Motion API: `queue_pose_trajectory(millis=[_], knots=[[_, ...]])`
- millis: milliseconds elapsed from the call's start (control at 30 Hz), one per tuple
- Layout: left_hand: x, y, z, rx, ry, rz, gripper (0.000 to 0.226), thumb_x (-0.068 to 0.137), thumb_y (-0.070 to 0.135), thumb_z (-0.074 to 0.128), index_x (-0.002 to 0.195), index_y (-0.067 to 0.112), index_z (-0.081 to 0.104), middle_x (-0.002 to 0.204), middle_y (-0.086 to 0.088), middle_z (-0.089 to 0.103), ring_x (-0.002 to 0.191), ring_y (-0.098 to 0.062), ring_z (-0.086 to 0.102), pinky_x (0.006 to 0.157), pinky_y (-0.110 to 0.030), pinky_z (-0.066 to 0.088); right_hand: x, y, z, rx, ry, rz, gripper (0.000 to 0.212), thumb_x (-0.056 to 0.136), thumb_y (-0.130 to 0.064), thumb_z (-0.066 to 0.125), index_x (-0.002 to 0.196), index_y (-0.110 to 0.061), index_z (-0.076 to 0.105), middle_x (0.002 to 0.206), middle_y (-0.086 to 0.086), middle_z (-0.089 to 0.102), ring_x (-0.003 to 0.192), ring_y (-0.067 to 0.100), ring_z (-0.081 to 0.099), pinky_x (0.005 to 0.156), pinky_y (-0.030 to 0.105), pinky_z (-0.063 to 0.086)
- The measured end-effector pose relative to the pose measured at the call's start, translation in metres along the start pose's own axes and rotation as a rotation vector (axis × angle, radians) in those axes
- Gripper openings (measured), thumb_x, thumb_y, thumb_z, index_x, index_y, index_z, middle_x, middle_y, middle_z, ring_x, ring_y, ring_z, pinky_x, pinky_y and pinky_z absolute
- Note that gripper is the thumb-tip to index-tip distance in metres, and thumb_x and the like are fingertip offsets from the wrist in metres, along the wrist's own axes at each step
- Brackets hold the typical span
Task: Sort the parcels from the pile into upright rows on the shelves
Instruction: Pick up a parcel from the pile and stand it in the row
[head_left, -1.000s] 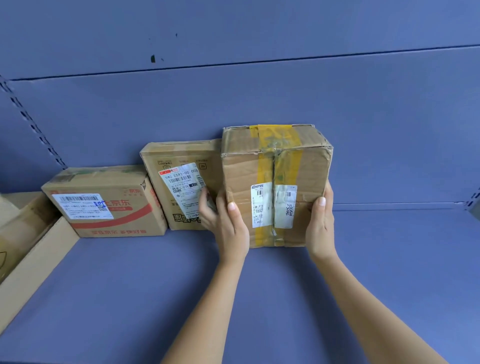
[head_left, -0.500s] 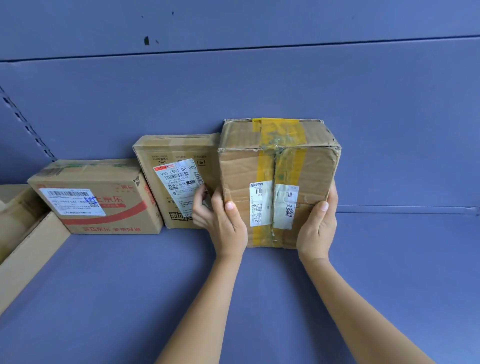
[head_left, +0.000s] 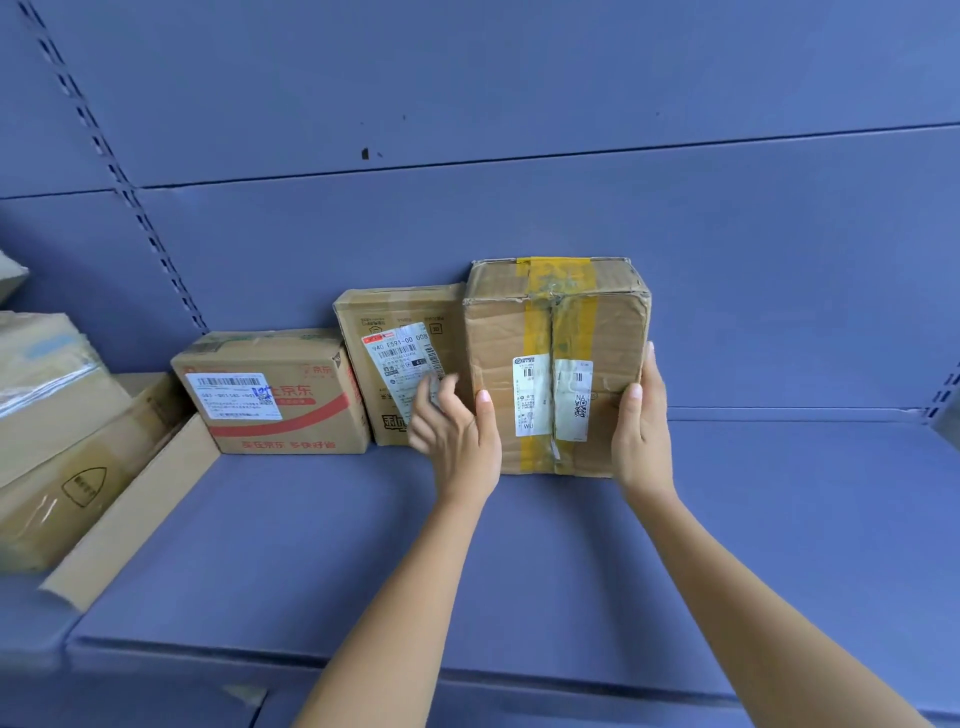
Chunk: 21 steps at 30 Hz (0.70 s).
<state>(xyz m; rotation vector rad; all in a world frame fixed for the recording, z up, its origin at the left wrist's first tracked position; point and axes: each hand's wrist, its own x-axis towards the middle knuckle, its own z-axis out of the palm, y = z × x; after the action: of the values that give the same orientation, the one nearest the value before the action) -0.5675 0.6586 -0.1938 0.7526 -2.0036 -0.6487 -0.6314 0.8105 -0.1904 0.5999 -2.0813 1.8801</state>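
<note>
1. The taped parcel (head_left: 558, 332) stood on the blue shelf (head_left: 779, 519), back against the rear panel (head_left: 519, 104), at the right end of a row.
2. Its long axis ran vertically. The yellow-taped seam ran top to bottom on the face towards the camera, with two white labels upright across it.
3. Its left side touched the middle parcel (head_left: 384, 312), also upright and a little shorter, with a slanted label. Left of that sat a lower red-striped parcel (head_left: 270, 400), lying with its long axis sideways.
4. The left hand (head_left: 457, 436) laid its thumb on the taped parcel's front left edge. Its fingers, blurred, lay loosely spread before the middle parcel's label.
5. The right hand (head_left: 641, 431) clasped the front right edge, thumb on the front face and fingers out of sight round the side.
6. Larger cartons (head_left: 52, 415) lay tilted at the far left.
</note>
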Motion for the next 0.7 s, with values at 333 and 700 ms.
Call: queue_pose_trajectory(millis=[333, 700], knots=[[-0.003, -0.017, -0.065, 0.109, -0.052, -0.001, 0.076, 0.086, 0.06, 0.018, 0.15, 0.02, 0.026, 0.159, -0.004, 0.022, 0.149, -0.02, 0.004, 0.117, -0.043, 0.004, -0.033, -0.059, 0.037, -0.316, -0.015, -0.724, 0.038, 0.1, -0.036, 0.028, 0.123, -0.009, 0.044, 0.124, 0.011, 0.042, 0.116, 0.033, 0.043, 0.102, 0.042, 0.034], [-0.01, -0.11, -0.229, 0.352, -0.001, -0.188, 0.074, 0.087, 0.061, 0.015, 0.149, 0.024, 0.029, 0.159, 0.002, 0.023, 0.149, -0.014, 0.004, 0.119, -0.037, 0.002, -0.135, -0.12, 0.173, -0.304, -0.641, -0.382, 0.067, 0.092, -0.052, 0.017, 0.144, -0.016, 0.04, 0.145, 0.002, 0.043, 0.133, 0.022, 0.038, 0.105, 0.042, 0.033]])
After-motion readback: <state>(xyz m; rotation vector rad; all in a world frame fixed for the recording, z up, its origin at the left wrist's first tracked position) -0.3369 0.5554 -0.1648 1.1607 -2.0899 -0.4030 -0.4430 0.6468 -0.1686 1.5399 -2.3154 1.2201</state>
